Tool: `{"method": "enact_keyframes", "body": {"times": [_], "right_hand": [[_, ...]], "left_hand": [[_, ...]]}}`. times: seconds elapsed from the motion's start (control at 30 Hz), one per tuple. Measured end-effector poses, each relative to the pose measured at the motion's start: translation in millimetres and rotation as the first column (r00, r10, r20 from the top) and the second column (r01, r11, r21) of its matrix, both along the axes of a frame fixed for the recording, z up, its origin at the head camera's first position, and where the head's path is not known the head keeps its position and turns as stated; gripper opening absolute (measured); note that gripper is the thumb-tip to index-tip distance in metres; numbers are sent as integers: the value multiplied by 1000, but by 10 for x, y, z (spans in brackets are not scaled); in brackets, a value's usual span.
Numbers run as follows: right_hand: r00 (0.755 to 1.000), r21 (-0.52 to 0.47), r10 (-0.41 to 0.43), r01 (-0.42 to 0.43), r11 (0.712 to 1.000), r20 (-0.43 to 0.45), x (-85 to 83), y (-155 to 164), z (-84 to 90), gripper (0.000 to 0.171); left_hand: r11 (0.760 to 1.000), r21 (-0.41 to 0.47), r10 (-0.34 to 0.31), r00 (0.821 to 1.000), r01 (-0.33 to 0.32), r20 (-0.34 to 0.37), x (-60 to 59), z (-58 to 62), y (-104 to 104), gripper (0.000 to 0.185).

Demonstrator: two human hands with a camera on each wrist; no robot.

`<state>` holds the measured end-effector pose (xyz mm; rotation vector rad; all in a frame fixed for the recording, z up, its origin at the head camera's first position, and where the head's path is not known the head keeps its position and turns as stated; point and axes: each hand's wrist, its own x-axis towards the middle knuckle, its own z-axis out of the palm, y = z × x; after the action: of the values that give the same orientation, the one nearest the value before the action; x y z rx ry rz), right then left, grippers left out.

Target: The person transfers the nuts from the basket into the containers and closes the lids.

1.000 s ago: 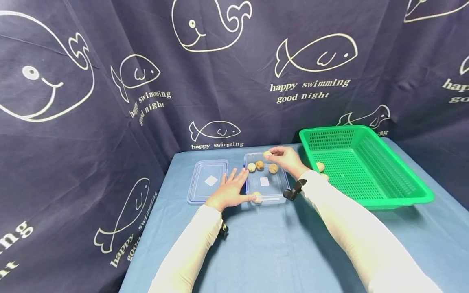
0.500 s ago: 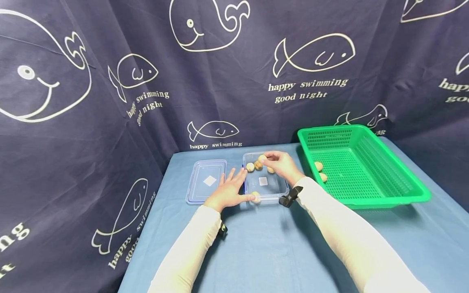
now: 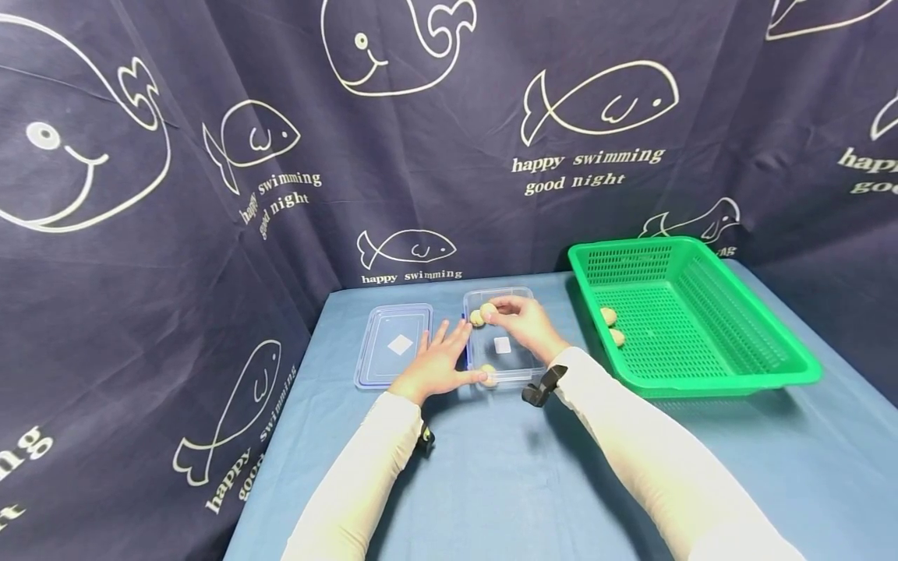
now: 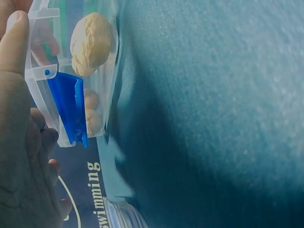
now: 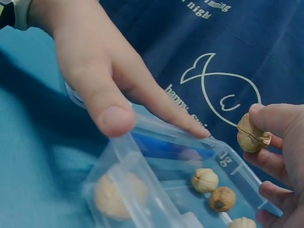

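My right hand (image 3: 529,326) pinches a walnut (image 5: 251,134) between thumb and fingers, above the far left part of a clear plastic box (image 3: 519,355). My left hand (image 3: 436,368) rests against the box's left side with fingers spread and straight, its thumb at the near rim. Inside the box, the right wrist view gives a pale walnut (image 5: 205,180), a browner walnut (image 5: 222,198) and part of another walnut (image 5: 242,223). One more walnut (image 4: 91,42) lies in the near left corner. A blue latch (image 4: 69,107) hangs down the box's left side.
Left of the box lies a clear lid (image 3: 379,362) with a blue edge. At the right stands a green perforated basket (image 3: 786,347), holding two walnuts (image 3: 608,316) by its left wall. A dark printed curtain (image 3: 421,187) rises behind the blue-covered table (image 3: 491,467).
My right hand has moved left and slightly nearer across the box with the walnut, now hiding other walnuts from the head view. My left hand has stayed in place against the box.
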<state>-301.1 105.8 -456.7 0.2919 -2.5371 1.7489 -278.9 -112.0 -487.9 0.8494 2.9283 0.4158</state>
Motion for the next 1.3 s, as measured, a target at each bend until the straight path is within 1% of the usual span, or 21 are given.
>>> {"method": "enact_keyframes", "body": {"times": [0.13,0.33,0.53,0.7,0.93,1.17,1.3], "right_hand": [[1000,-32,0,0,999,12,14,-42,-58,40],[1000,-23,-8,9,1000,28,24,-73,-135,40],[999,25,-18,17,1000,41,41,-91,-188,40],[998,48,-3,0,999,57,32,-106,-212,40],[998,121,18,-26,992,64,14,-111,-249,39],[993,194,32,-54,980,118,36,-109,-246,34],[991,212,29,-57,976,134,52,-105,-231,32]], "left_hand": [[1000,-11,2,1000,-2,2,-4,-7,-1,107],[1000,-7,4,1000,-4,5,-13,-21,2,107],[1000,-3,8,1000,-7,10,-8,-24,7,107],[1000,-17,17,1000,-17,11,-11,-26,6,107],[1000,-11,20,999,-20,25,-6,-16,6,107],[1000,-7,14,1000,-14,28,6,-4,3,106],[1000,-6,15,999,-15,32,5,1,2,106]]}}
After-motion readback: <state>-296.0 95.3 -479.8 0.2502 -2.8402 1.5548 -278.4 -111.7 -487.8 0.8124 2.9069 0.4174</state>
